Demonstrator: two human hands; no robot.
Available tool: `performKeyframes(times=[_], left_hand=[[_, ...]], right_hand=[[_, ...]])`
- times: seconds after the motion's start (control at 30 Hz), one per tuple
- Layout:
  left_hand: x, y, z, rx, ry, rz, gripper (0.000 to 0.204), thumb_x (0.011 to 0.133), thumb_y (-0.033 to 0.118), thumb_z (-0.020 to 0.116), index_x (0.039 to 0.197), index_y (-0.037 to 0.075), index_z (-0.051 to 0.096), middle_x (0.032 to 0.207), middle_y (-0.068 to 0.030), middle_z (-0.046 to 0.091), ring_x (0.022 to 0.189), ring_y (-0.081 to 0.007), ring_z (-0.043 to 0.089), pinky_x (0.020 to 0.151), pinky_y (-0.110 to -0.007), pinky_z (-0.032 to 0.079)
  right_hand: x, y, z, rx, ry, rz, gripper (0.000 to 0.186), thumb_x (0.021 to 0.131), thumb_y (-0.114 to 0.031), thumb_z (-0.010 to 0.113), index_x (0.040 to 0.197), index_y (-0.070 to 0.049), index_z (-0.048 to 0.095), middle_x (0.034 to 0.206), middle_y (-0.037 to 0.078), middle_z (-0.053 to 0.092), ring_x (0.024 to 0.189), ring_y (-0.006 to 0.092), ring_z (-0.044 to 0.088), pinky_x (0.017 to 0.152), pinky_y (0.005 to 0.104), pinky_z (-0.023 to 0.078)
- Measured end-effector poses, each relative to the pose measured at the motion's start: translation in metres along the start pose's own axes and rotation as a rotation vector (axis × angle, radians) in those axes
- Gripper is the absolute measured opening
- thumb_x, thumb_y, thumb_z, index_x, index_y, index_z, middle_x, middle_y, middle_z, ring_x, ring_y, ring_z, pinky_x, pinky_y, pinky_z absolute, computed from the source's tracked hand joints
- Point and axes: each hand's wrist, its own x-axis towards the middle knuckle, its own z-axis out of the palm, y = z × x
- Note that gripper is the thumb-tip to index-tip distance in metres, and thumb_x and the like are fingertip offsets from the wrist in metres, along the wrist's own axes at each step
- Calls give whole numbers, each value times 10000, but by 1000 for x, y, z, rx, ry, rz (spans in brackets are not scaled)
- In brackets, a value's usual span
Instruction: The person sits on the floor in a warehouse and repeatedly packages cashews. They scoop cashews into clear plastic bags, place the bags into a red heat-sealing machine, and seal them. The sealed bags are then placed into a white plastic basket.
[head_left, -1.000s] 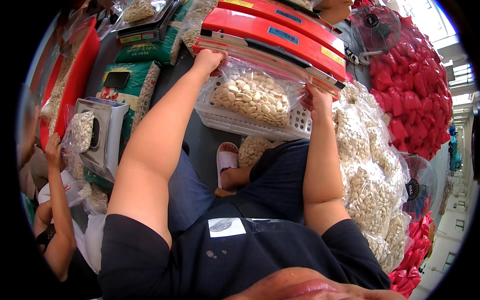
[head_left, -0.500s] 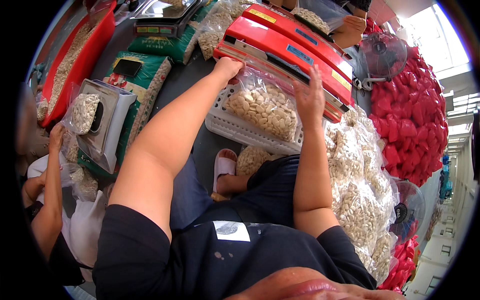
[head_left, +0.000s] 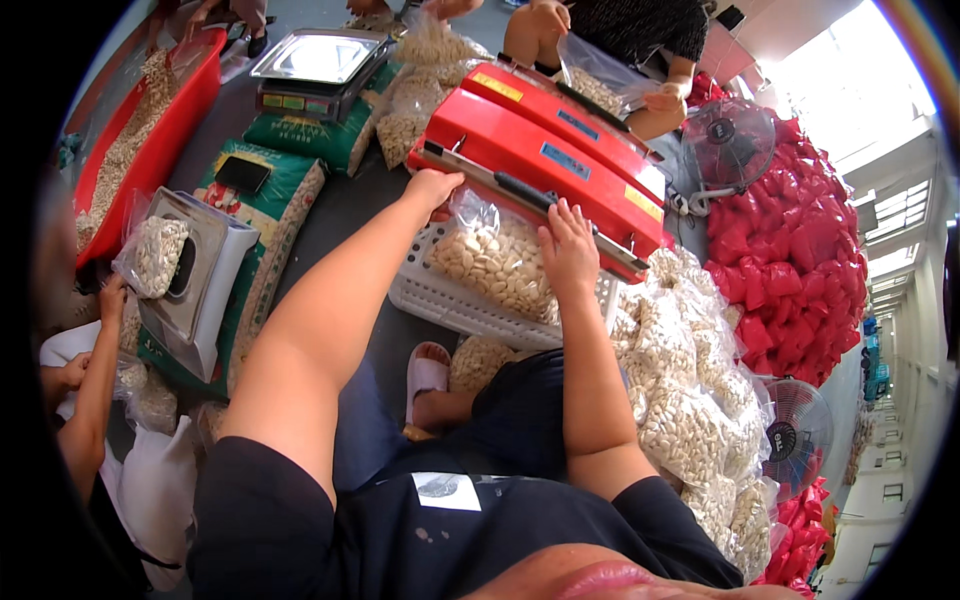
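A clear plastic bag of pale pumpkin seeds (head_left: pixel 492 262) lies on a white perforated plastic basket (head_left: pixel 440 309), its upper end at the near jaw of a red bag sealer (head_left: pixel 520 135). My left hand (head_left: pixel 436 190) is closed at the bag's upper left corner, close against the sealer's edge. My right hand (head_left: pixel 571 250) lies with fingers stretched out over the sealer's front bar, beside the end of its black handle (head_left: pixel 523 192). Its palm is above the bag's right side and hides part of it.
Filled seed bags (head_left: pixel 690 400) are heaped at right, beside red packages (head_left: pixel 785 250) and two fans (head_left: pixel 797 440). At left are a scale (head_left: pixel 200 260) bearing a bag, green sacks (head_left: pixel 262 215) and a red trough (head_left: pixel 195 100). Other people's hands (head_left: pixel 668 98) work beyond the sealer and at left.
My right hand has come down from its raised position onto the sealer's front bar. The black handle now sits nearer me. My left hand stays at the bag's corner; the view has shifted slightly.
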Motion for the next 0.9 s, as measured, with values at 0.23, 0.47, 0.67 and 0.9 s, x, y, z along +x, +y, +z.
performKeyframes(times=[0.23,0.47,0.67,0.9], left_hand=[[-11,7,-14,-16,-13,-14,239,811,322,502,844,94,563,768,-22,580,595,-143,547,575,-299,428],[-13,9,-11,-44,-26,-13,172,815,294,509,838,132,560,753,20,578,644,-110,541,575,-274,430],[-2,3,-2,-116,-76,-24,148,806,277,522,804,138,572,696,40,569,606,-87,537,545,-248,446],[-20,21,-4,-35,-59,-102,225,843,335,475,838,132,573,746,32,577,676,-92,538,612,-244,443]], right_hand=[[-2,1,2,-5,3,-8,373,807,-264,529,1121,-63,536,1217,102,476,1175,274,391,994,380,275],[-3,0,2,1,-1,-12,404,802,-286,537,1130,-50,524,1232,117,458,1186,279,375,1003,388,256],[-4,7,-2,78,45,-71,448,805,-326,541,1143,-33,506,1246,128,442,1212,293,337,1008,380,243],[-23,73,-56,309,30,650,450,810,-437,521,732,-12,644,596,53,608,513,154,552,531,280,443]])
